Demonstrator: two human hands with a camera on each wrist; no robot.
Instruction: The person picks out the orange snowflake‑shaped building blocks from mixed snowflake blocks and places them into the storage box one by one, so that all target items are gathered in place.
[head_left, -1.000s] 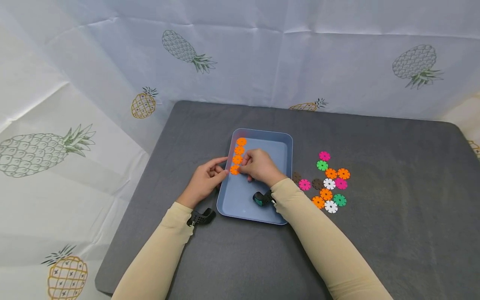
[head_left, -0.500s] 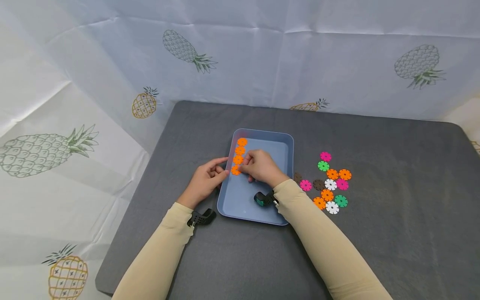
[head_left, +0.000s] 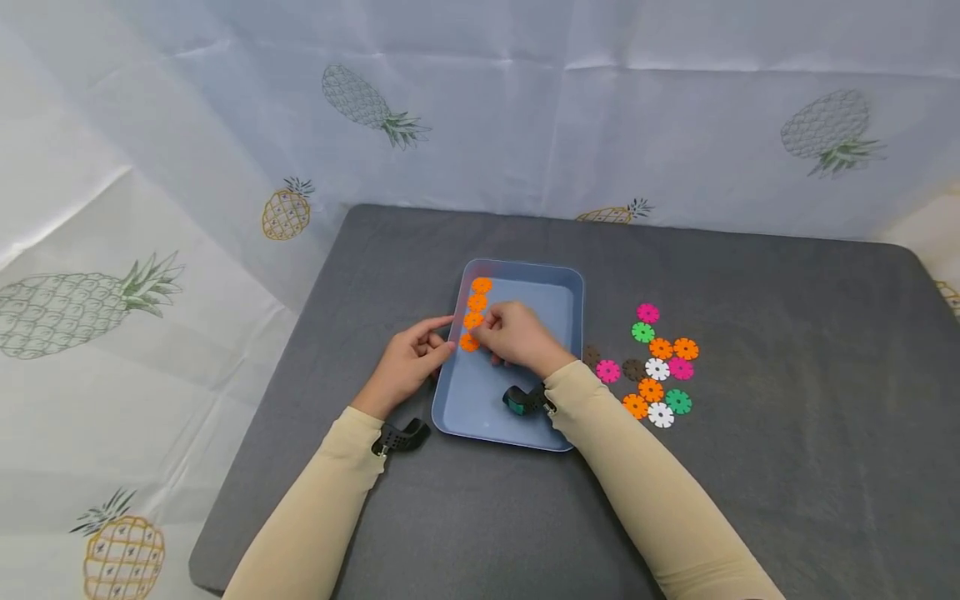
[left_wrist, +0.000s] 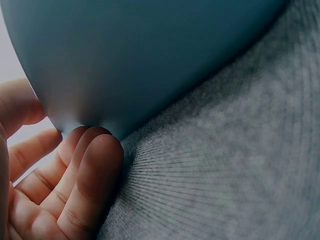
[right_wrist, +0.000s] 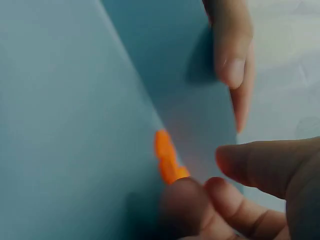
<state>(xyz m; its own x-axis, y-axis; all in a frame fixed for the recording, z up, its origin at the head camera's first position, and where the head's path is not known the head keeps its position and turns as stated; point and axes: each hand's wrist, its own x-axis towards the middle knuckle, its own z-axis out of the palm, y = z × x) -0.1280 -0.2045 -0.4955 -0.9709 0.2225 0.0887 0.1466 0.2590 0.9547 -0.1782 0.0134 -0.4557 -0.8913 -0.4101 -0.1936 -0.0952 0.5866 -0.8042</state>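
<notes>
A blue tray point(head_left: 480, 408) lies on the dark grey table, with a column of several orange notched discs point(head_left: 477, 302) along its left side. My left hand point(head_left: 405, 367) pinches the tray's left rim; in the left wrist view its fingers point(left_wrist: 95, 175) touch the outer wall. My right hand point(head_left: 521, 337) is over the tray, fingertips just above the nearest orange disc point(head_left: 469, 342) of the column. In the right wrist view thumb and fingers stand apart with nothing seen between them, and orange discs point(right_wrist: 167, 155) show just past the fingertips.
Right of the tray lies a loose group of notched discs: pink point(head_left: 648, 313), green point(head_left: 642, 332), white point(head_left: 657, 369), brown point(head_left: 633, 370) and orange point(head_left: 651, 390). A white pineapple-print cloth point(head_left: 480, 125) hangs behind the table point(head_left: 787, 375) and at its left.
My right fingertips have shifted slightly up and away from the nearest orange disc, which stays in the column. The left hand keeps its place on the rim.
</notes>
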